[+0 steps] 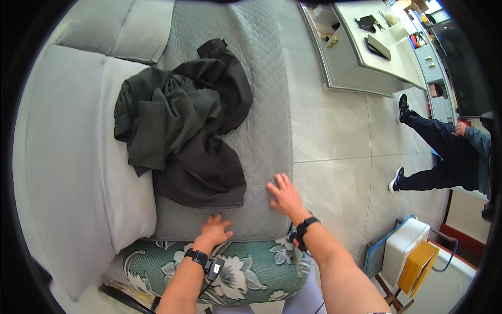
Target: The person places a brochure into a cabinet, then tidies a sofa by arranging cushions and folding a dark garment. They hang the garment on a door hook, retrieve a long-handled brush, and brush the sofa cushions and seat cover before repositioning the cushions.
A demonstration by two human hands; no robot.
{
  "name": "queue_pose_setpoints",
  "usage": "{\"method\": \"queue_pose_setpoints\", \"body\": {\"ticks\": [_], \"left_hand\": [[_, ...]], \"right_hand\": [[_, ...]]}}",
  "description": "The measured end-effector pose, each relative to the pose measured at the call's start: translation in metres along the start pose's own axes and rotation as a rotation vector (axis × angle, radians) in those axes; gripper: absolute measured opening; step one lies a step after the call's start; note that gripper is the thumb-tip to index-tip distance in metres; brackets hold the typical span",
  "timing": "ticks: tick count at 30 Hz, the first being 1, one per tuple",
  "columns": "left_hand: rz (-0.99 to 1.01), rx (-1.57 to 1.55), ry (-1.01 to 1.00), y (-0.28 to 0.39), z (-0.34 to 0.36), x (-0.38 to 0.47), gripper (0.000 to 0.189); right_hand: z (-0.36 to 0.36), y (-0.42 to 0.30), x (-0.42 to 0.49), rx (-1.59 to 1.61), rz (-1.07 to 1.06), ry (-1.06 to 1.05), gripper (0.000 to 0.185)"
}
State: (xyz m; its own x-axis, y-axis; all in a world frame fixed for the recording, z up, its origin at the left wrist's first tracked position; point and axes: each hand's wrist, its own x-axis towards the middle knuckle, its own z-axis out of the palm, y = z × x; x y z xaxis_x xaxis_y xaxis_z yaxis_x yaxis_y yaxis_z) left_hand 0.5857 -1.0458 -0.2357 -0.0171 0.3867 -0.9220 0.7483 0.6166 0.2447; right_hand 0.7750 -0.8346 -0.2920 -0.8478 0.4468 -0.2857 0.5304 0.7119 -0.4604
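A crumpled dark garment (204, 168), with a dark green-grey part bunched toward the cushions, lies on the grey quilted sofa cover (266, 117). My left hand (215, 230) is just below the garment's lower hem, over the near edge of the cover, fingers spread and holding nothing. To its right, my right hand (285, 195) is spread at the cover's right edge, also with nothing in it. Whether the fingertips press on the cover cannot be told. Both wrists wear black straps; a small device sits by the left one.
Grey cushions (62, 157) line the left side. A green floral cover (243, 271) drapes the near sofa arm. At upper right stands a coffee table (376, 51) with a dark case on it. Another person (443, 145) stands at right; boxes (408, 243) are at lower right.
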Motion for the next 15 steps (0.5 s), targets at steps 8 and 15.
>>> {"method": "queue_pose_setpoints", "body": {"ticks": [8, 15], "left_hand": [[-0.060, 0.026, 0.232, 0.159, 0.008, 0.047, 0.073], [-0.204, -0.088, -0.189, 0.188, 0.029, 0.038, 0.063]], "right_hand": [[-0.026, 0.100, -0.155, 0.214, 0.125, -0.838, 0.039], [-0.092, 0.175, -0.228, 0.425, 0.427, -0.729, 0.043]]}}
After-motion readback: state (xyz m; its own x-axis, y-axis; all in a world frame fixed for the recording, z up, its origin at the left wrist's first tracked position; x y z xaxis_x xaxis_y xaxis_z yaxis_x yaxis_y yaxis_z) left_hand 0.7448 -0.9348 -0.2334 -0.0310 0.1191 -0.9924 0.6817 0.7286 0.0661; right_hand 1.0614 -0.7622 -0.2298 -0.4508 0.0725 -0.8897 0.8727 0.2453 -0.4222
